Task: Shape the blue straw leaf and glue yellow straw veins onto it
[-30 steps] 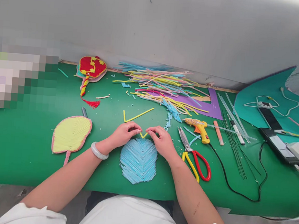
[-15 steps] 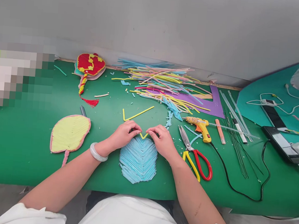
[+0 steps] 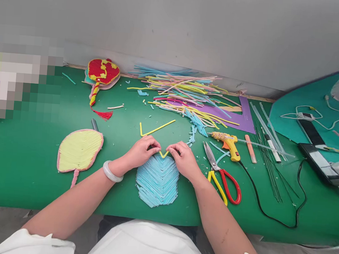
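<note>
The green felt-covered surface (image 3: 21,178) lies bare along its near edge to the left. To the right, one pair of red-and-yellow-handled scissors (image 3: 221,177) and one yellow glue gun (image 3: 226,141) crowd in. One blue leaf-shaped straw panel (image 3: 157,179) sits at the middle of the near edge. At its far tip, the left hand (image 3: 140,153) and right hand (image 3: 185,159) each pinch an end of one small yellow V-bent straw (image 3: 163,154).

No readable text, labels, numbers — glue gun (image 3: 226,142) markings too small.
</note>
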`<state>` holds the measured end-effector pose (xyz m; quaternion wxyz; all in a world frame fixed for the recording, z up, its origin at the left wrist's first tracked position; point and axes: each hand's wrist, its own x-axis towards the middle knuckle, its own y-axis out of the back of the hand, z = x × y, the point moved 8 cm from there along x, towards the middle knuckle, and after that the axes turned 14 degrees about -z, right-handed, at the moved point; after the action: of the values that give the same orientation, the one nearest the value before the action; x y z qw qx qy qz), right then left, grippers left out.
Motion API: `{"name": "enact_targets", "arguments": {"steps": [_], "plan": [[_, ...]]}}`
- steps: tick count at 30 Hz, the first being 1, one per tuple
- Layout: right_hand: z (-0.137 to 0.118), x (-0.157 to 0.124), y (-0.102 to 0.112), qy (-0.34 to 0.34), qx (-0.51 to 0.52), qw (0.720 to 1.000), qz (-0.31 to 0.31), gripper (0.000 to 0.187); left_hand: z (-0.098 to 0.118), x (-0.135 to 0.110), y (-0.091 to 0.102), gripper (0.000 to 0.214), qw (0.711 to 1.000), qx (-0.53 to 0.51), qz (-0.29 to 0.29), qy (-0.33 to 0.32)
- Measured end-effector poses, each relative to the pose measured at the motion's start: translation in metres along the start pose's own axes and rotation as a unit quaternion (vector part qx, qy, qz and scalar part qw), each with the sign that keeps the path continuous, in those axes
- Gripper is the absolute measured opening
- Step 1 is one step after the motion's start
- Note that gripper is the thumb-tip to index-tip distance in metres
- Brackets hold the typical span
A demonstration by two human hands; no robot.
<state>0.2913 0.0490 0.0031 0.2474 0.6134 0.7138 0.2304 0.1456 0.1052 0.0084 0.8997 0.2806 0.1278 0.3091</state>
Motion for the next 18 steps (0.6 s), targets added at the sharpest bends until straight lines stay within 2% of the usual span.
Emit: {"name": "enact_targets", "arguments": {"steps": [18], "plan": [[0.0030,0.0020,-0.0040,-0.013,-0.023,1.000,-0.007,0.016,-0.0004,0.0007,-0.0020,0.011,0.999,0.044,0.005,-0.021]]}}
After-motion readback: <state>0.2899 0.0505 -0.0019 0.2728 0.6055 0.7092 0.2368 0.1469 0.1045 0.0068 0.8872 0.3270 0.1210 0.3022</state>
